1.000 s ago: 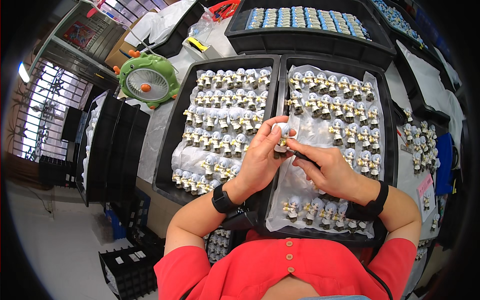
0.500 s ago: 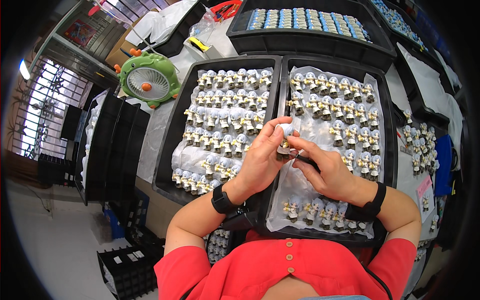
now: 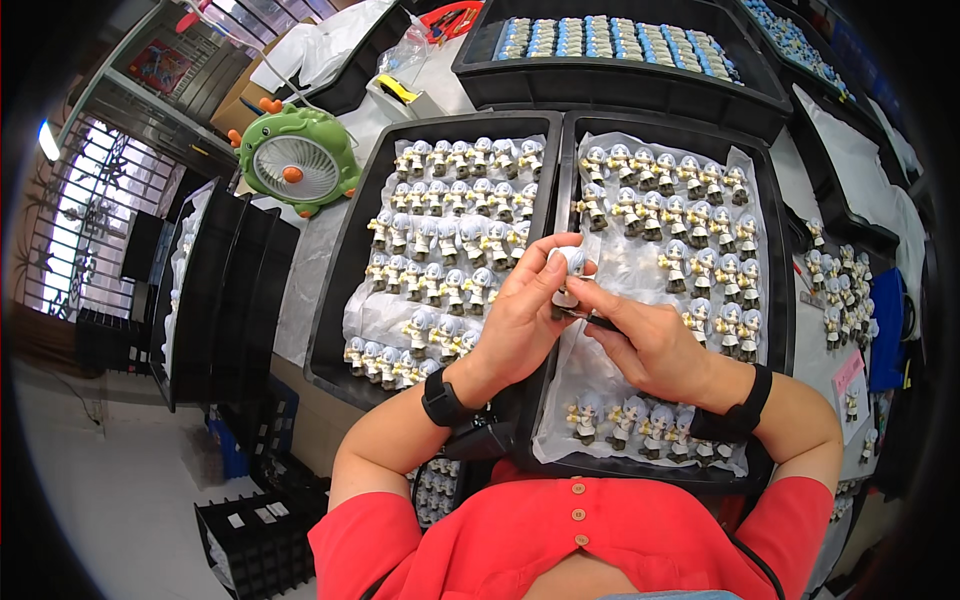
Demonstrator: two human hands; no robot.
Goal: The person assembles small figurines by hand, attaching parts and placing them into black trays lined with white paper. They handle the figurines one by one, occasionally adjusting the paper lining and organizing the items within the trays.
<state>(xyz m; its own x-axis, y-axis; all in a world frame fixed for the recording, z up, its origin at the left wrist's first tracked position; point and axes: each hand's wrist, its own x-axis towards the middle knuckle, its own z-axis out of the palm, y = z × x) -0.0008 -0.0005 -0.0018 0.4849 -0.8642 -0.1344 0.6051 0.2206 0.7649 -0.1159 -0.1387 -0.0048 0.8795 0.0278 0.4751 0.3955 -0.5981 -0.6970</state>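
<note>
A small figurine [image 3: 572, 263] with pale hair, a white outfit and dark legs is held upright by my left hand [image 3: 522, 325], pinched between thumb and fingers. My right hand [image 3: 655, 345] is closed around a thin dark tool [image 3: 602, 322], whose tip meets the figurine's lower part; what kind of tool it is I cannot make out. My right thumb and fingertips are close against the figurine. Both hands are above the seam between two black trays. Rows of matching figurines [image 3: 454, 288] stand on white sheeting in the left tray [image 3: 345, 255], and more figurines [image 3: 702, 265] fill the right tray [image 3: 665, 124].
Behind, a deep black bin [image 3: 620, 97] holds rows of blue-and-white pieces. A green fan [image 3: 335, 150] stands at the far left, near a white box [image 3: 412, 105]. Loose figurines [image 3: 840, 290] cluster at right by a pink-and-white slip [image 3: 851, 378]. Black trays [image 3: 235, 290] are stacked at left.
The figurine has turned slightly in my left hand, and its white lower part now shows more. My right hand and the tool have shifted a little to the left against it.
</note>
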